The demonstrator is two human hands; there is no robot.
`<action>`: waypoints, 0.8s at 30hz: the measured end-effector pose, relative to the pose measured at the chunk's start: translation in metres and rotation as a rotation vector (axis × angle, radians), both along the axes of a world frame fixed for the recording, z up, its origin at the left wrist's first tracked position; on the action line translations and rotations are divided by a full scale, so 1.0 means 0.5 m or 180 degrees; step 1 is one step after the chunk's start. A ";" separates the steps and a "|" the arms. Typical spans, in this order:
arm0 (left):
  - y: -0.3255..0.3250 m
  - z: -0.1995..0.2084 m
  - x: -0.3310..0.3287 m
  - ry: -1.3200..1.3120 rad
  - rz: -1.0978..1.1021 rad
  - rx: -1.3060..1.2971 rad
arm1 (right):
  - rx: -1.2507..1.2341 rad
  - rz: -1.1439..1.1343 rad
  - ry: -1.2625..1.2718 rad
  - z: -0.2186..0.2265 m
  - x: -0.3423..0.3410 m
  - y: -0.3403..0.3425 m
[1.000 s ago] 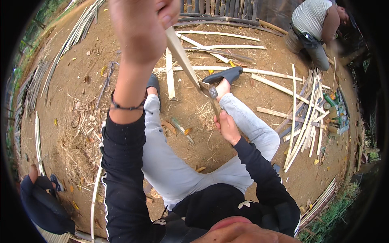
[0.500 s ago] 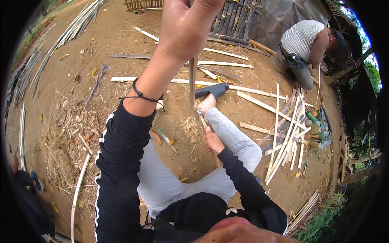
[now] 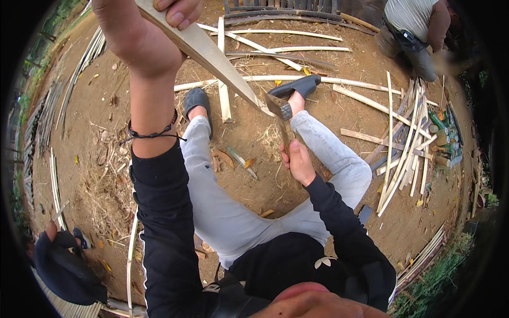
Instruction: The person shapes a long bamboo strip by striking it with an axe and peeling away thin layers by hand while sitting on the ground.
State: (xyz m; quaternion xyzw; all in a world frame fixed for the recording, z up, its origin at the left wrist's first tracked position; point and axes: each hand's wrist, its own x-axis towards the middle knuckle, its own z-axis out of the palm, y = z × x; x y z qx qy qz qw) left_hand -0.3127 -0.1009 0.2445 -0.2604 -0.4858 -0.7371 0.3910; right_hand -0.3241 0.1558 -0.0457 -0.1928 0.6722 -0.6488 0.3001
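My left hand point(image 3: 151, 34) is raised at the upper left, its fingers wrapped round a pale wooden slat point(image 3: 214, 62). The slat slants down to the right and narrows towards its lower end; its upper end runs out of view. Lower down, my right hand point(image 3: 299, 163) grips the wooden handle of a hatchet point(image 3: 278, 106). The hatchet's dark metal head is up, right by the slat's narrow tip; whether they touch I cannot tell. Both hands are between and above my spread legs, over bare earth.
A pile of cut slats point(image 3: 405, 143) lies to the right, beside several bottles point(image 3: 448, 138). Long strips point(image 3: 339, 82) cross the ground beyond my feet. One person point(image 3: 411, 32) bends at the upper right; another point(image 3: 66, 259) is at the lower left.
The slat has swung from nearly upright to a slant, with my left hand moving left. The hatchet head now shows plainly beside its tip. The whole view has shifted too.
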 end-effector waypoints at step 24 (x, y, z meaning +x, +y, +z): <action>0.023 -0.058 0.156 -0.0258 0.0021 -0.0439 | 0.0137 -0.0026 0.0899 0.010 0.090 -0.010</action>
